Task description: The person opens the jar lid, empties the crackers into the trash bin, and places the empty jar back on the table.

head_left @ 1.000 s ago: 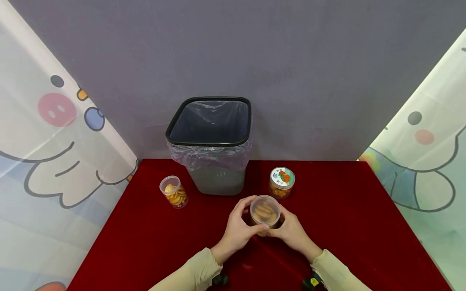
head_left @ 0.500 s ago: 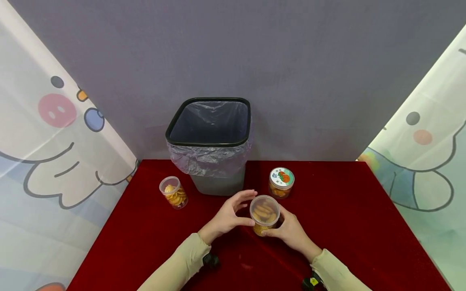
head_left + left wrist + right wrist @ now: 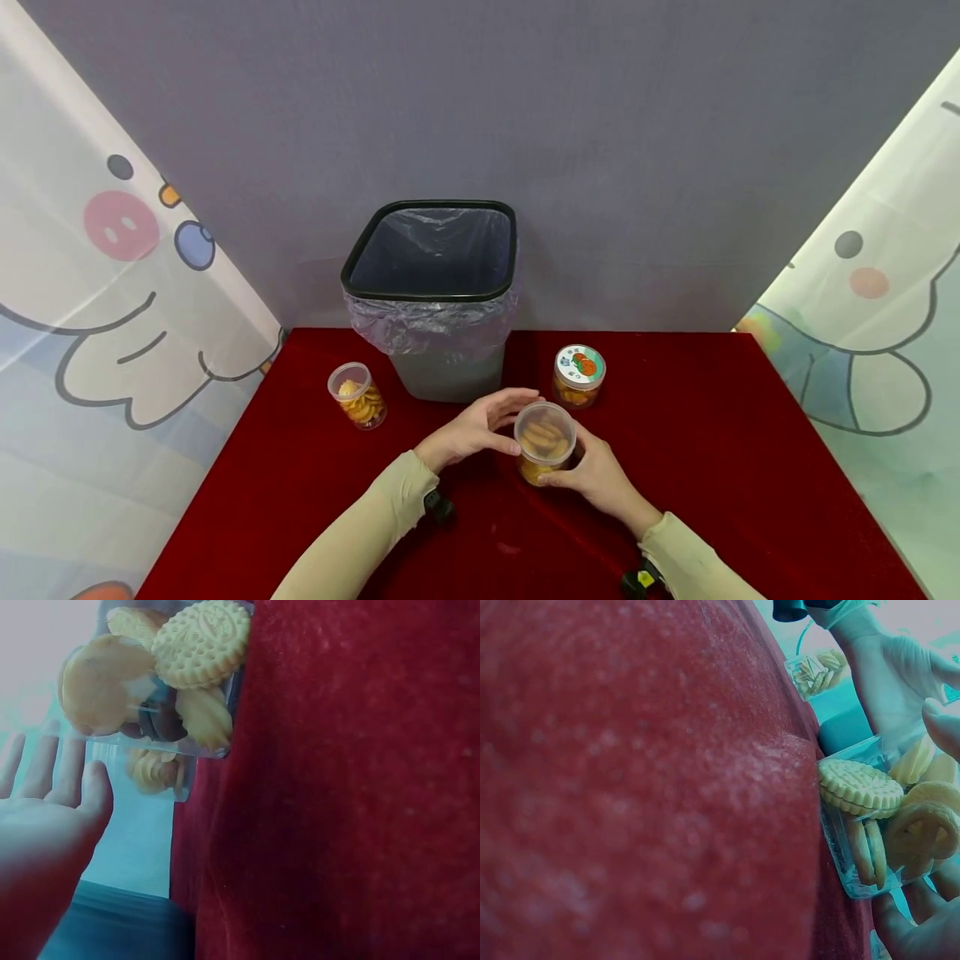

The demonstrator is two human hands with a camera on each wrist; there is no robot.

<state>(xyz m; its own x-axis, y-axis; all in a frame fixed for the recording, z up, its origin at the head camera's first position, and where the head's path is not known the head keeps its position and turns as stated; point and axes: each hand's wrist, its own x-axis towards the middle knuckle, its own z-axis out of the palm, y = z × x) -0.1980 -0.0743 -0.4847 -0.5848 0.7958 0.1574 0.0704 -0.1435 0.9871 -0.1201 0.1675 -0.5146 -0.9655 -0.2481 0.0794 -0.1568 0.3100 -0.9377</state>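
A clear jar of cookies with a translucent top stands on the red cloth in front of me. My right hand grips it from the right, thumb at the front and fingers round the far side. In the right wrist view a round stamped cookie shows through its wall. Just left of the jar is my left hand, its fingers extended and holding nothing; the thumb tip is right at the jar's side. The left wrist view shows that hand's palm and straight fingers below the jar.
Behind stands a grey trash bin with a black rim and a plastic liner. A jar of yellow cookies is at the left, and another jar with a printed lid stands beyond the right hand. A grey wall closes the back.
A second ago both hands held the jar. My left hand has come off it to the left, then shifted slightly back toward it. The right hand and jar stay in place.
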